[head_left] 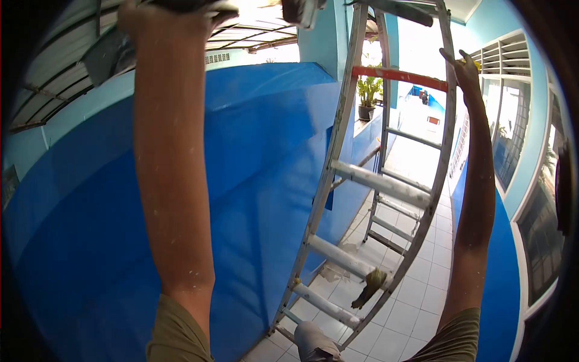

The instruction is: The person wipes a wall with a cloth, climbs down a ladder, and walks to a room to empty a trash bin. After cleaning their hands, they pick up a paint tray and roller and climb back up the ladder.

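My left hand [166,21] is raised at the top edge, blurred and partly cut off. Its fingers are closed around a dark object with a pale edge [220,11]; I cannot tell what it is. My right hand [465,71] is lifted beside the right rail of an aluminium stepladder [386,181], with its fingers apart. A bit of yellow [476,64] shows behind that hand. The ladder has a red crossbar [400,78] near its top, and a dark cylinder [407,11] lies above it. A stained yellowish rag-like piece [371,286] hangs on a lower rung.
A glossy blue wall [265,181] curves along the left. White floor tiles [386,329] run below the ladder. A potted plant [367,99] sits on the ledge behind it. Framed windows [512,133] line the right wall. My knee [315,341] shows at the ladder's foot.
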### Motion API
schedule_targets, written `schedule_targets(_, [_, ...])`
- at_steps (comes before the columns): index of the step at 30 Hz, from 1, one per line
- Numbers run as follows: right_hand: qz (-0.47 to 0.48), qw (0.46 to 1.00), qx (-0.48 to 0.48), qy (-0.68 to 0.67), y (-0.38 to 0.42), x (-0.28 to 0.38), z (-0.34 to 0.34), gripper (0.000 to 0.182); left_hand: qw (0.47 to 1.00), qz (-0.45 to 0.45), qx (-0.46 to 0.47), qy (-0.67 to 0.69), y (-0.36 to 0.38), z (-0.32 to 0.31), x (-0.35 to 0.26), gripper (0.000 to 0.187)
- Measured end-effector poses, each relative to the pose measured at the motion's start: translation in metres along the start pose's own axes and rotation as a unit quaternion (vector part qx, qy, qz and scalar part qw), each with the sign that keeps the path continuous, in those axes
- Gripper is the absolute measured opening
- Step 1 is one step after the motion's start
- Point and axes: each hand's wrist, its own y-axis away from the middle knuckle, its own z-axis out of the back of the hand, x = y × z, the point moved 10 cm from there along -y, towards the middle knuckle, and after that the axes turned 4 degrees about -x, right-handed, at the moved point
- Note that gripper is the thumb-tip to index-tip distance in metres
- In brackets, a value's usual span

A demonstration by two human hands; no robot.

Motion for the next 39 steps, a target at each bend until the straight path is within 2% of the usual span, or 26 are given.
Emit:
schedule_targets(1, [0.027,0.999,-0.028,0.017,-0.013,0.007,-0.003,0.112,1.000,-0.017,0.014,-0.016,-0.014,-0.001,0.005,0.071])
schedule_targets(2, [0.024,0.999,-0.006,0.026,-0.033,0.009,-0.013,0.112,0.998,-0.034,0.031,-0.033,-0.028,-0.005,0.009,0.071])
schedule_targets(5, [0.029,0.999,-0.023,0.029,-0.073,0.004,-0.021,0.106,0.994,-0.077,-0.074,-0.019,-0.051,0.014,0.017,0.068])
schedule_targets(6, [0.004,1.000,0.015,0.001,-0.072,0.002,-0.025,0.098,0.989,-0.092,-0.117,-0.017,-0.057,0.021,0.020,0.065])
schedule_targets(7, [-0.022,0.998,0.058,-0.027,-0.070,-0.003,-0.036,0.090,0.989,-0.085,-0.118,-0.026,-0.064,0.022,0.025,0.065])
schedule_targets(8, [0.029,0.997,0.046,-0.046,-0.074,-0.009,-0.041,0.070,0.982,-0.097,-0.158,-0.032,-0.069,0.030,0.024,0.063])
schedule_targets(10, [-0.026,0.997,0.059,-0.030,-0.075,-0.025,-0.041,0.057,0.972,-0.104,-0.207,-0.042,-0.082,0.038,0.027,0.062])
schedule_targets(11, [-0.010,0.999,0.039,-0.014,-0.071,-0.015,-0.037,0.047,0.971,-0.114,-0.204,-0.049,-0.088,0.036,0.028,0.064])
schedule_targets(13, [0.004,0.999,0.046,-0.011,-0.069,-0.017,-0.037,0.045,0.973,-0.115,-0.188,-0.069,-0.105,0.039,0.032,0.069])
schedule_targets(16, [0.021,0.998,0.054,-0.004,-0.063,-0.008,-0.036,0.042,0.966,-0.120,-0.219,-0.060,-0.127,0.054,0.035,0.065])
schedule_targets(18, [0.042,0.999,0.004,0.009,-0.057,0.006,-0.028,0.043,0.970,-0.110,-0.207,-0.065,-0.138,0.058,0.034,0.068])
schedule_targets(20, [-0.029,0.998,0.046,-0.014,-0.054,-0.005,-0.032,0.038,0.958,-0.114,-0.243,-0.098,-0.139,0.060,0.036,0.072])
schedule_targets(26, [-0.036,0.998,0.042,-0.040,-0.054,-0.006,-0.030,0.034,0.953,-0.129,-0.266,-0.070,-0.150,0.074,0.039,0.081])
schedule_targets(32, [-0.045,0.999,0.014,-0.013,-0.043,0.010,-0.026,0.033,0.962,-0.144,-0.222,-0.060,-0.159,0.073,0.045,0.077])
schedule_targets(34, [-0.065,0.997,-0.016,0.027,-0.044,0.005,-0.023,0.033,0.950,-0.159,-0.255,-0.091,-0.157,0.077,0.047,0.085])
schedule_targets(39, [-0.102,0.993,0.020,0.051,-0.044,-0.030,-0.017,0.024,0.936,-0.180,-0.287,-0.095,-0.167,0.084,0.051,0.066])
